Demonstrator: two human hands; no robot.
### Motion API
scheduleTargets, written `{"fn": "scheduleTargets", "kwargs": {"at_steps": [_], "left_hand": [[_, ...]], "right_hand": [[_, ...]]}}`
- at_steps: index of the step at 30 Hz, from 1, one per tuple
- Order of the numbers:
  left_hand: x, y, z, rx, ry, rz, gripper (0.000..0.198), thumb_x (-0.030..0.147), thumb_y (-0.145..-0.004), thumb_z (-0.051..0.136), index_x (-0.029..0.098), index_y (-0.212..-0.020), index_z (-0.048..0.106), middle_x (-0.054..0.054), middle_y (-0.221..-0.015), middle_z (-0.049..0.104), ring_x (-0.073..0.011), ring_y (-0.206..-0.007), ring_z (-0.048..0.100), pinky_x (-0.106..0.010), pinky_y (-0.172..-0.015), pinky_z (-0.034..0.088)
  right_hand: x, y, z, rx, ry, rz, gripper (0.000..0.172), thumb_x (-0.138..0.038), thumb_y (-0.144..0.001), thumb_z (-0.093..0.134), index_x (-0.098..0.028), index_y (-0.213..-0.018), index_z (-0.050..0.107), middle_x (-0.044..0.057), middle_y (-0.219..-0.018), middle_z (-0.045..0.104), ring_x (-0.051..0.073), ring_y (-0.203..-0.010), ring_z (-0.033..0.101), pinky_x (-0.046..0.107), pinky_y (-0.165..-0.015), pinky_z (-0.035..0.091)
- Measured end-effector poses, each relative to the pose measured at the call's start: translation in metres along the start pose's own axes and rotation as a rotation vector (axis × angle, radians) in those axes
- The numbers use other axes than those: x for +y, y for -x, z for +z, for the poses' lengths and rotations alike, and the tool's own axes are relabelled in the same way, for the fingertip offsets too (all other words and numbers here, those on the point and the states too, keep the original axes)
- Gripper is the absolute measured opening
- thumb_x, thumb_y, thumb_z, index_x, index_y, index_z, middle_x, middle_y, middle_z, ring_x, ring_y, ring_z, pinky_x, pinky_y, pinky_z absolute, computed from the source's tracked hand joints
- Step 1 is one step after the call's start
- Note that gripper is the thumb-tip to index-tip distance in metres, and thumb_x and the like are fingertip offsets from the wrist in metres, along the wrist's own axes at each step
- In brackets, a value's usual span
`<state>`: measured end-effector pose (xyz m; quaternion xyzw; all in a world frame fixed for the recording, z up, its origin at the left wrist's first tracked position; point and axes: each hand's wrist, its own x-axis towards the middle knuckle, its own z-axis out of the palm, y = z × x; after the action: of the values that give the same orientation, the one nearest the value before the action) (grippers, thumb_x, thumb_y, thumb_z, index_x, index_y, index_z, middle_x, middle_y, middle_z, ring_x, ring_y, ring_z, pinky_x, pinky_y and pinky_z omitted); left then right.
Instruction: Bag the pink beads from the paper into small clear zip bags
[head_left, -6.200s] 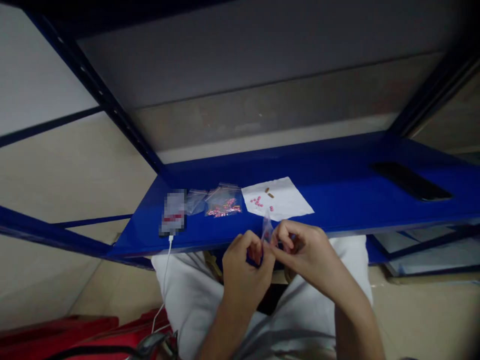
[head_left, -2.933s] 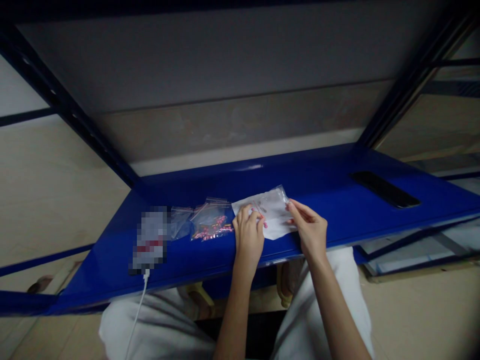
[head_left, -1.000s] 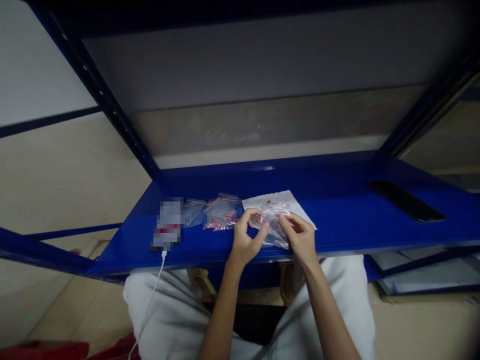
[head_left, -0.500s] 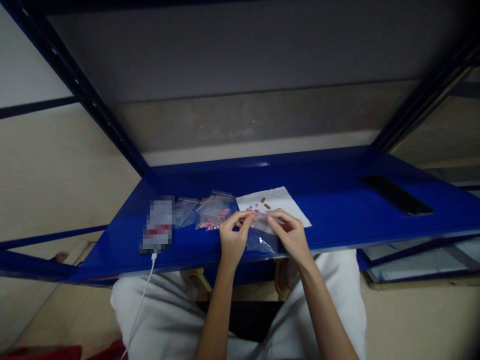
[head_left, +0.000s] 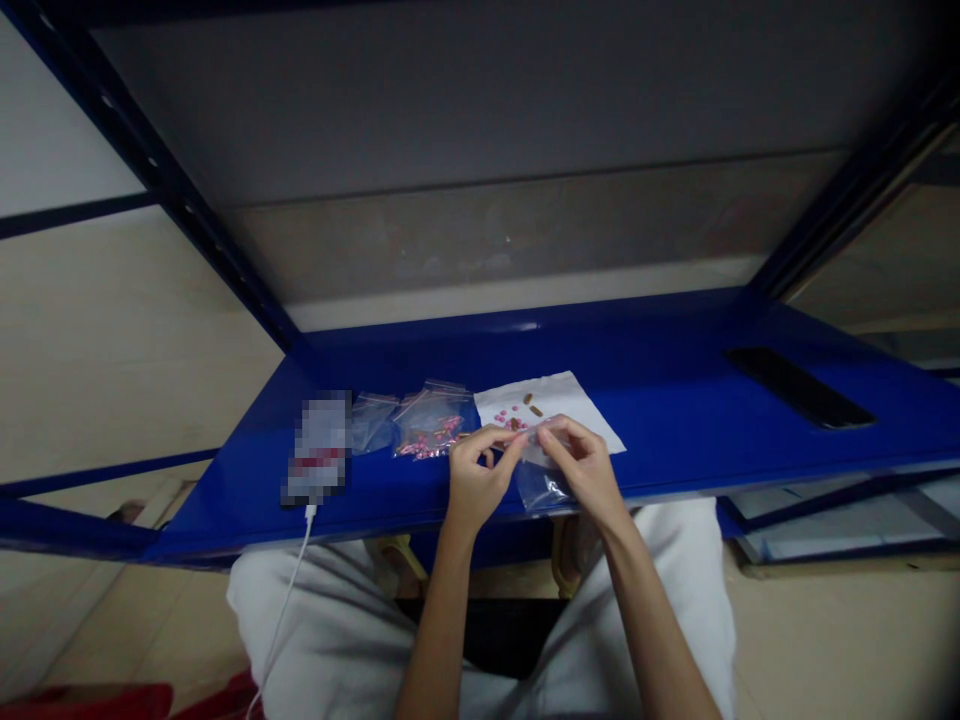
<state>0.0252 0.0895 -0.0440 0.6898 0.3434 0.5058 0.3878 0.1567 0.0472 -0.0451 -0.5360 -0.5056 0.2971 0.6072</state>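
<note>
Clear zip bag [head_left: 536, 487] | left hand [head_left: 476, 482], right hand [head_left: 581, 465]: both pinching its top | pixelated phone [head_left: 319, 447]: writing unreadable

A small clear plastic zip bag [head_left: 536, 487] hangs slightly crumpled at lower centre, its upper edge pinched between the left hand [head_left: 474, 485] and right hand [head_left: 581, 465]. Just above it, small round pink tablets [head_left: 510, 417] and two brown oblong capsules [head_left: 532, 404] lie loose on a white paper sheet [head_left: 581, 396].

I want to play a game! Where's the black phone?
In the head view, the black phone lies on the right part of the blue metal shelf, to the right of the white paper sheet.
</note>
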Motion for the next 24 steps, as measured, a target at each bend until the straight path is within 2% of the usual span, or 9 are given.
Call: {"fn": "scheduleTargets", "kwargs": {"at_steps": [3,10,14,18,24], "left_hand": [[0.0018,0.0005,0.0004,0.005,-0.011,0.024,0.015,0.025,-0.076,0.058,0.015,-0.066,0.065,0.000,-0.062,0.063,-0.0077,-0.050,0.052,-0.017,-0.042,0.035],[0.0006,0.0014,0.0031,0.011,-0.069,0.033,0.015,0.025,-0.077,0.057,0.015,-0.067,0.063,0.001,-0.063,0.062,-0.0050,-0.043,0.043,-0.017,-0.044,0.035],[-0.0018,-0.0005,0.0039,0.009,-0.038,0.002,0.015,0.027,-0.077,0.057,0.015,-0.071,0.065,0.000,-0.065,0.064,-0.0071,-0.048,0.050,-0.017,-0.044,0.036],[-0.0046,-0.0023,0.0025,0.006,0.040,-0.026,0.020,0.026,-0.081,0.053,0.015,-0.071,0.066,-0.001,-0.063,0.064,-0.0107,-0.056,0.057,-0.018,-0.052,0.042],[-0.0033,0.0002,-0.0005,0.067,-0.017,-0.014,0.019,0.024,-0.081,0.052,0.015,-0.071,0.065,0.000,-0.059,0.060,-0.0099,-0.053,0.056,-0.018,-0.052,0.040]], "right_hand": [[0.0018,-0.0003,-0.0007,-0.059,-0.009,0.006,0.020,-0.035,-0.079,0.057,-0.018,-0.072,0.063,0.001,-0.070,0.062,0.013,-0.065,0.056,0.022,-0.060,0.042],[0.0043,0.0005,0.0007,-0.024,0.007,0.002,0.018,-0.034,-0.078,0.060,-0.018,-0.071,0.062,0.001,-0.068,0.059,0.013,-0.063,0.053,0.022,-0.056,0.040],[0.0019,0.0008,0.0008,-0.003,0.019,0.014,0.019,-0.036,-0.078,0.059,-0.018,-0.072,0.062,0.001,-0.066,0.059,0.012,-0.059,0.052,0.022,-0.053,0.039],[-0.0002,0.0010,0.0010,0.010,0.024,0.020,0.021,-0.037,-0.078,0.058,-0.018,-0.078,0.066,0.003,-0.073,0.063,0.014,-0.062,0.054,0.023,-0.056,0.041],[0.0014,0.0012,0.0011,0.014,-0.041,0.075,0.026,-0.040,-0.076,0.059,-0.017,-0.064,0.057,-0.002,-0.055,0.052,0.010,-0.050,0.046,0.021,-0.049,0.036]]}}
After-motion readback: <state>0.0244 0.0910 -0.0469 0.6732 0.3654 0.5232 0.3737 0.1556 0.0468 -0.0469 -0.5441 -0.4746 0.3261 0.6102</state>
